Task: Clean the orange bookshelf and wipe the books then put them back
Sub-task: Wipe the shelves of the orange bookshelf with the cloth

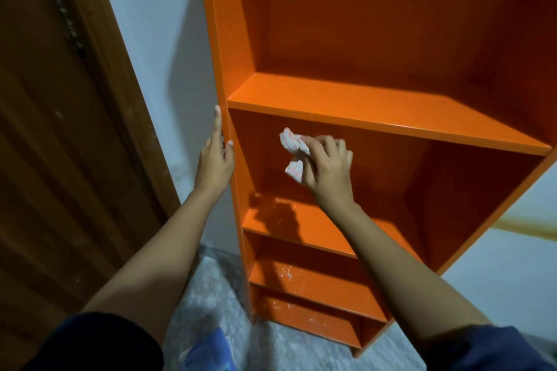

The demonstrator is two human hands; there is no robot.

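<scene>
Faces an orange bookshelf (pixel 376 108) standing close against a pale wall (pixel 156 39), just right of a dark wooden door (pixel 60 129). Clasps the front edge of the bookshelf's left side panel with the left hand (pixel 214 159), thumb on the front edge, straight fingers laid up the outer face, the panel caught between them, just below the level of the upper shelf board. Reaches the right hand (pixel 328 166) into the compartment under that board. Pinches a crumpled white cloth (pixel 294 146) with thin red stripes in curled fingers and thumb, the bunched fabric sticking out to the left of the knuckles. Holds the cloth up near the back panel, in the left half of that compartment, well above the board below; cannot tell whether it touches the back. Casts a dark shadow (pixel 280 214) of hand and cloth on that lower board. Shows glossy orange boards in every compartment in view, with whitish specks (pixel 289 272) on the lower ones. Looks down past both forearms to dark sleeves (pixel 90 343) at the bottom corners, a grey speckled floor (pixel 217 295) under the bookshelf, and a bit of blue fabric (pixel 211 352) at the bottom edge between the arms.
</scene>
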